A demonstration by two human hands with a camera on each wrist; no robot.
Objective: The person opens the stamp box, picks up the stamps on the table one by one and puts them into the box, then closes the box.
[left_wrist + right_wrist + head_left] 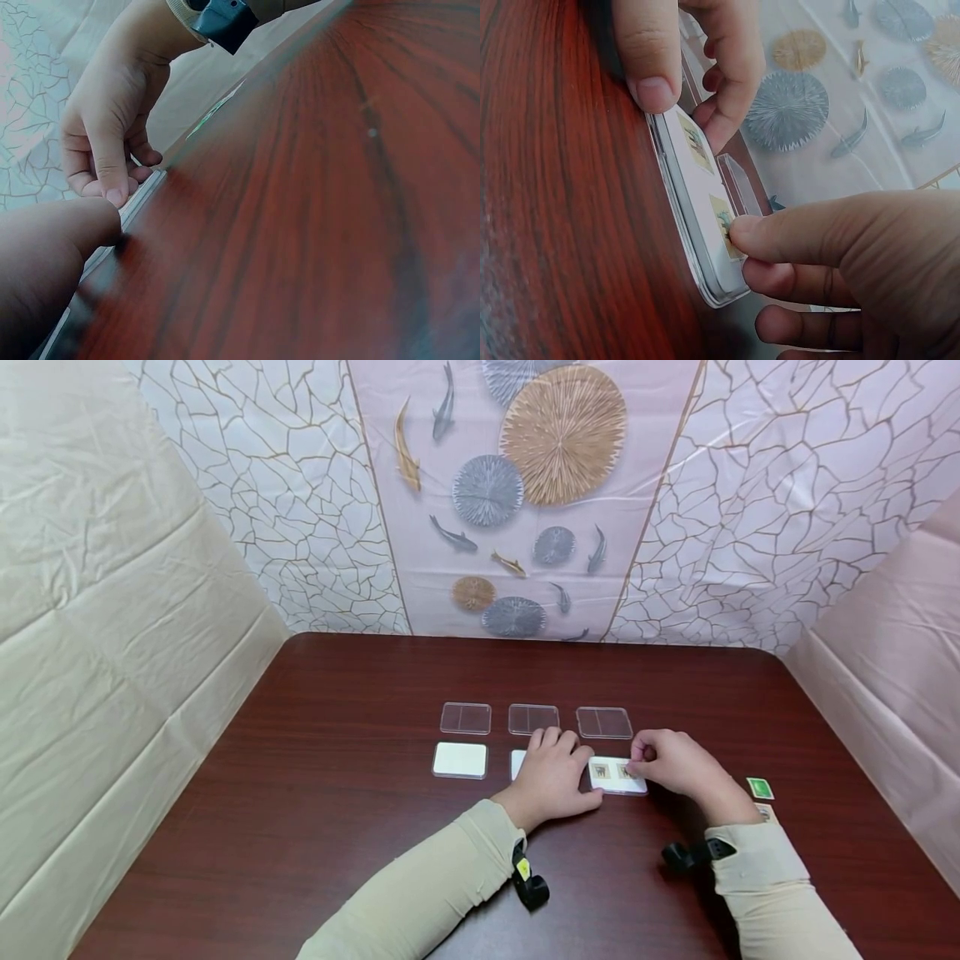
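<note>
A clear flat case with a white insert [609, 786] lies on the table between my hands. Two small stamps lie side by side on its white face, the left stamp [602, 771] uncovered. With thumb and forefinger, my left hand [551, 777] holds the left end of this case at its near and far edges. My right hand [678, 767] has its thumb on the right stamp [721, 217], the forefinger curled close beside it, pinching at the stamp. Part of that stamp is hidden by the thumb. Beneath my left hand, a second white-filled case [517, 763] is mostly covered.
Another case with a white insert [460, 760] lies to the left. Behind are three clear lids, a left lid [466, 718], a middle lid [533, 718] and a right lid [604, 722]. A green stamp [761, 788] and a partly hidden pale stamp [767, 812] lie by my right wrist.
</note>
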